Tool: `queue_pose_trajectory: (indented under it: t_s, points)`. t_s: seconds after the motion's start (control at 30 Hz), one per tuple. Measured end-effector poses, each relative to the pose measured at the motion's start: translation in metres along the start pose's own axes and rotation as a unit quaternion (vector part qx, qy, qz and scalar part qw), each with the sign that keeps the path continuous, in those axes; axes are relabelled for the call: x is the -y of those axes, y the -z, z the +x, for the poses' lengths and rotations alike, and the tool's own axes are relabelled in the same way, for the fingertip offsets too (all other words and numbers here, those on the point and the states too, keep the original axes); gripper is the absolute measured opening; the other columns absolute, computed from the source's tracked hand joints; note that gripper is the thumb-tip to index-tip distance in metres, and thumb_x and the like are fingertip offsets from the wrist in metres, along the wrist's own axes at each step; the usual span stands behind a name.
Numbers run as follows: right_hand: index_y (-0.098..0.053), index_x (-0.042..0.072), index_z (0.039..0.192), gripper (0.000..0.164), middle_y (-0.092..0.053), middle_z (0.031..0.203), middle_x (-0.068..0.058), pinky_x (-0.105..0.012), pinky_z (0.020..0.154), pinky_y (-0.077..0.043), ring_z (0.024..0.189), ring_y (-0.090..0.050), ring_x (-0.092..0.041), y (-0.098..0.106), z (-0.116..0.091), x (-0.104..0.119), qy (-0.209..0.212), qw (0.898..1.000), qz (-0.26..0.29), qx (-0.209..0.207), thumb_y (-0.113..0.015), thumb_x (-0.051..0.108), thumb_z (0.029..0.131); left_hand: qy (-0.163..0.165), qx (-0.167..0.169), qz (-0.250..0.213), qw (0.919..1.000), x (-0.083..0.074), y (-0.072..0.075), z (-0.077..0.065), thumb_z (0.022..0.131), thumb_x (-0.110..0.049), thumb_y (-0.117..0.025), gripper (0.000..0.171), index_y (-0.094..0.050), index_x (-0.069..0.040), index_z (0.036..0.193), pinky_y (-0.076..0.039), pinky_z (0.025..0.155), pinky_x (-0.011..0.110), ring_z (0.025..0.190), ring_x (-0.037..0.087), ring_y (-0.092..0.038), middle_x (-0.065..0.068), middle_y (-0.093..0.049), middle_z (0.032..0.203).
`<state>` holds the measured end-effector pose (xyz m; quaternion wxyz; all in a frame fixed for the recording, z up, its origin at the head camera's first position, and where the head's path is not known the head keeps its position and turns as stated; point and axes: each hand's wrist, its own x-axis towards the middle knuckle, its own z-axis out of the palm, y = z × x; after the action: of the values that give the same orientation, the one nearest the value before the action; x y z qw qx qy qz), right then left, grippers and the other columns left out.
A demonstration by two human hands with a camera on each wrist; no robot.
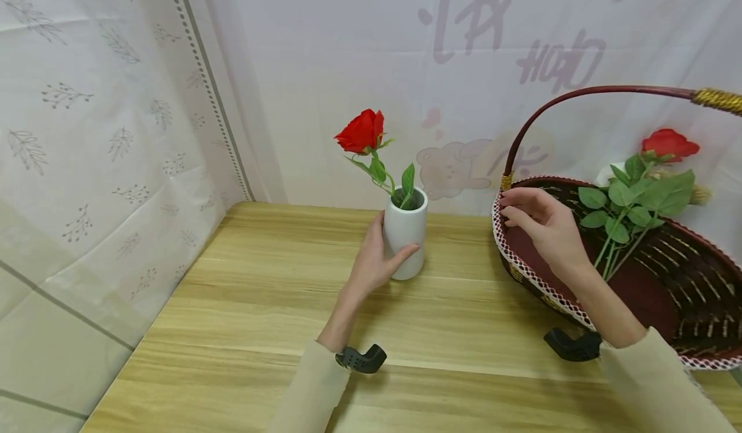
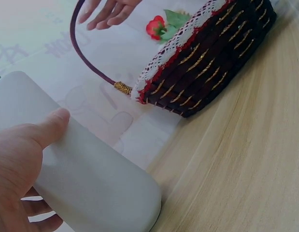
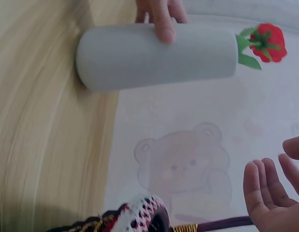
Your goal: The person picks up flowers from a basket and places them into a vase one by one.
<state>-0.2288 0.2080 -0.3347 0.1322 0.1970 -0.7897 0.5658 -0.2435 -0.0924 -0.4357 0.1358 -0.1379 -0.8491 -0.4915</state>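
My left hand [image 1: 373, 262] is wrapped round a white cylindrical vase [image 1: 407, 240] standing upright on the table, thumb across its front. One red rose [image 1: 362, 132] with green leaves leans left out of the vase's mouth. Above the left part of a dark woven basket [image 1: 698, 275], my right hand [image 1: 545, 230] hovers with loosely bent fingers and nothing between them. In the right wrist view, that hand's fingers [image 3: 267, 183] are apart from the vase. Inside the basket lies another red rose [image 1: 669, 144], its leafy green stems partly behind the right hand.
The basket's tall handle [image 1: 603, 89], bound with gold cord, arches over it. White and red lace trims its rim. A pale printed cloth [image 1: 324, 46] hangs behind the wooden table [image 1: 243, 330], and a patterned curtain [image 1: 98, 162] hangs at the left edge.
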Motion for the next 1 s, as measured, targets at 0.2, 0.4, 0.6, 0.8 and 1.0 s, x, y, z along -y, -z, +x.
queue_pose_trajectory:
  t_s: [0.2,0.4,0.6,0.8,1.0]
  points:
    - [-0.063,0.000,0.124,0.027,-0.066,0.115,-0.005,-0.019,0.079,-0.055,0.099,-0.064,-0.013,0.015,0.001,-0.003,-0.014,0.995,0.096,-0.021,-0.065,0.004,0.098,0.003,0.000,-0.003,1.0000,0.000,0.000,-0.001,0.088,-0.042,-0.078,0.092,-0.028,-0.005,0.155,-0.042,0.106,0.049,0.130,0.028,-0.049,0.015,-0.045,0.147]
    - [-0.062,-0.001,0.125,0.028,-0.066,0.113,-0.006,-0.021,0.078,-0.056,0.097,-0.066,-0.014,0.032,0.001,-0.005,-0.028,0.988,0.143,-0.052,-0.065,0.007,0.099,0.002,0.000,-0.001,1.0000,-0.001,0.000,-0.002,0.089,-0.043,-0.077,0.091,-0.028,-0.004,0.155,-0.043,0.106,0.050,0.129,0.030,-0.049,0.016,-0.045,0.146]
    - [-0.064,0.000,0.123,0.025,-0.070,0.107,-0.005,-0.021,0.075,-0.056,0.091,-0.069,-0.013,0.053,0.003,-0.015,-0.023,0.979,0.183,-0.090,-0.064,0.004,0.099,0.001,-0.001,0.001,1.0000,0.000,0.000,-0.002,0.089,-0.043,-0.077,0.091,-0.028,-0.004,0.155,-0.043,0.105,0.051,0.129,0.030,-0.049,0.017,-0.045,0.146]
    - [-0.065,0.000,0.121,0.024,-0.072,0.104,-0.004,-0.021,0.072,-0.057,0.087,-0.070,-0.012,0.072,0.008,-0.027,-0.038,0.969,0.203,-0.133,-0.066,0.005,0.097,0.001,-0.002,0.003,1.0000,0.000,0.001,-0.001,0.089,-0.043,-0.077,0.092,-0.027,-0.004,0.155,-0.042,0.106,0.051,0.130,0.030,-0.049,0.017,-0.044,0.147]
    - [-0.067,0.004,0.116,0.020,-0.072,0.101,-0.002,-0.020,0.068,-0.057,0.082,-0.071,-0.012,0.086,0.010,-0.035,-0.060,0.963,0.205,-0.163,-0.068,0.005,0.095,0.005,0.004,0.002,1.0000,-0.001,0.001,-0.001,0.089,-0.043,-0.077,0.092,-0.027,-0.006,0.156,-0.042,0.106,0.049,0.130,0.028,-0.049,0.015,-0.044,0.147]
